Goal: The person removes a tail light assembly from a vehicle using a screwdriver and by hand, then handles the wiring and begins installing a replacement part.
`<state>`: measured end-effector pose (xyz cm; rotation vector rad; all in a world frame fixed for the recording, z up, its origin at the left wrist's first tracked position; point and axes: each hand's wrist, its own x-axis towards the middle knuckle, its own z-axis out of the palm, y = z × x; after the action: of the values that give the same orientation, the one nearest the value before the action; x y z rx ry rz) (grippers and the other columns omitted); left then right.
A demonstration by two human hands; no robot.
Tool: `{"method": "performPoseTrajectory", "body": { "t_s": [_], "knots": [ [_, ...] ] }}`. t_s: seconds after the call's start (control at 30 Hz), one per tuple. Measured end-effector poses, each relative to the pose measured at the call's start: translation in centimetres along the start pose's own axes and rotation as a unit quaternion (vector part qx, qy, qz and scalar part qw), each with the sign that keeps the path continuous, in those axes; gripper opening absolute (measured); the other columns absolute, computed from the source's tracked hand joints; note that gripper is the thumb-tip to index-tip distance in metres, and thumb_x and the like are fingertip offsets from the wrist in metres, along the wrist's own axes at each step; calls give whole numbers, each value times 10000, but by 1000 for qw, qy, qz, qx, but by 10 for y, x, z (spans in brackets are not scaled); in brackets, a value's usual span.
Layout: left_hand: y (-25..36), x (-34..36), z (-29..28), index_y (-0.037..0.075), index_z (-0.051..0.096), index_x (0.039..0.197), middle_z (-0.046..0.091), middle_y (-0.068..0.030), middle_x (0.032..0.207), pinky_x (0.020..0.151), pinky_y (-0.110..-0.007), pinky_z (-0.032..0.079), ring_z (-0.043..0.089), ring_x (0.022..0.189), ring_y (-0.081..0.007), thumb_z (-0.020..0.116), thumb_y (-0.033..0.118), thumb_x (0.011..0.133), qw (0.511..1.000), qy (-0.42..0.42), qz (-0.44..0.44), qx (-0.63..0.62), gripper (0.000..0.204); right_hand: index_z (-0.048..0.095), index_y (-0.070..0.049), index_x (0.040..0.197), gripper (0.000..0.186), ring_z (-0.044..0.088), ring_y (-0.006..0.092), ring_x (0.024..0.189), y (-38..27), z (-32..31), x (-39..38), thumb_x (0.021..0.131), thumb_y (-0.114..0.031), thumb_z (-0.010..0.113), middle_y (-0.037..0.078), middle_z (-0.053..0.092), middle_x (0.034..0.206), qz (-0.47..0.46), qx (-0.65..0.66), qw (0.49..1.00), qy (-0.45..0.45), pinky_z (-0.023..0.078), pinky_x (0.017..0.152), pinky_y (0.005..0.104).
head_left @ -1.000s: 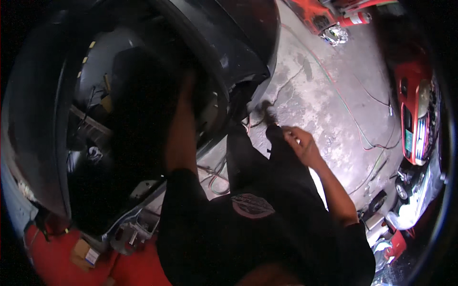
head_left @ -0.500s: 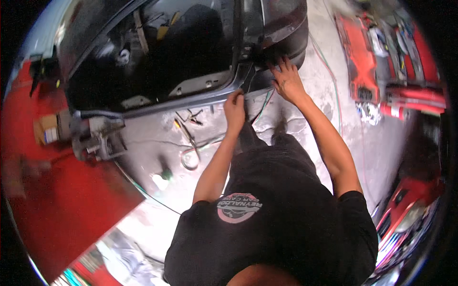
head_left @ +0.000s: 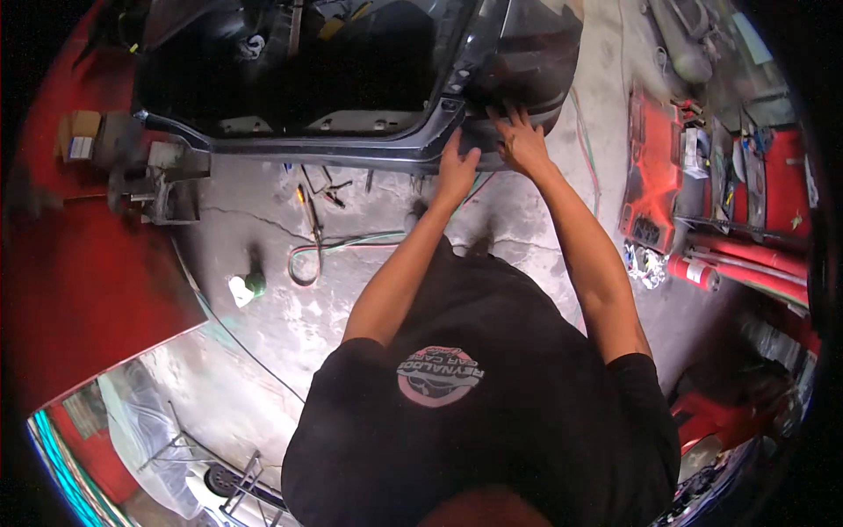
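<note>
A dark grey car body (head_left: 307,147) with an open door frame stands at the far side. At the lower corner behind the door opening, my left hand (head_left: 455,171) rests on the outer panel, thumb and fingers apart. Just right of it, my right hand (head_left: 524,147) lies with spread fingers on the dark lower body panel (head_left: 540,92). Neither hand shows anything held. The fingertips of both reach onto the metal and are partly lost in its dark tone.
A torch-like tool (head_left: 310,215) with a red and green hose (head_left: 303,279) lies on the concrete floor, near clamps (head_left: 332,190). A green and white container (head_left: 249,287) stands left. Red bench (head_left: 105,290) is at left; red fire extinguisher (head_left: 694,272) and shelving are at right.
My left hand has moved right along the sill, nearer the right hand, and its fingers have opened out. The right hand stays on the panel. The whole view has shifted.
</note>
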<state>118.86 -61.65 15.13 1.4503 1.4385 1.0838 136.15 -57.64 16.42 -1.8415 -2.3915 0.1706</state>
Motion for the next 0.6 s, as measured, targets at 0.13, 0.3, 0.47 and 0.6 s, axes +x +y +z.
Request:
{"method": "performPoseTrajectory", "body": {
  "t_s": [0.13,0.3,0.47,0.6],
  "knots": [
    [-10,11,18,-75,323,1436,377,-284,1444,1061,-372,368,430,1306,-348,632,167,877,1000,-12,-1,5,683,319,-275,1497,814,274,409,1406,-2,-4,1,787,-176,704,144,235,1564,-3,-2,1000,11,426,917,624],
    [-27,21,25,-70,287,1452,294,-309,1486,1156,-417,234,270,1396,-425,632,205,882,999,-15,-32,-3,721,343,-255,1488,814,299,430,1381,-3,-1,6,768,-160,710,178,250,1547,-8,-29,999,32,434,927,596],
    [-26,39,23,-10,272,1483,235,-336,1505,1155,-493,207,196,1422,-464,589,291,911,998,-1,-35,-55,720,382,-278,1473,763,318,462,1352,0,5,11,771,-181,667,202,306,1510,-32,-24,998,56,403,950,610],
    [-5,52,21,23,249,1499,210,-352,1505,1123,-617,162,168,1424,-483,562,371,916,995,-9,-94,-25,748,425,-229,1449,737,359,487,1302,-4,0,19,761,-143,675,230,324,1479,-55,-34,997,46,407,976,589]
  ]
}}
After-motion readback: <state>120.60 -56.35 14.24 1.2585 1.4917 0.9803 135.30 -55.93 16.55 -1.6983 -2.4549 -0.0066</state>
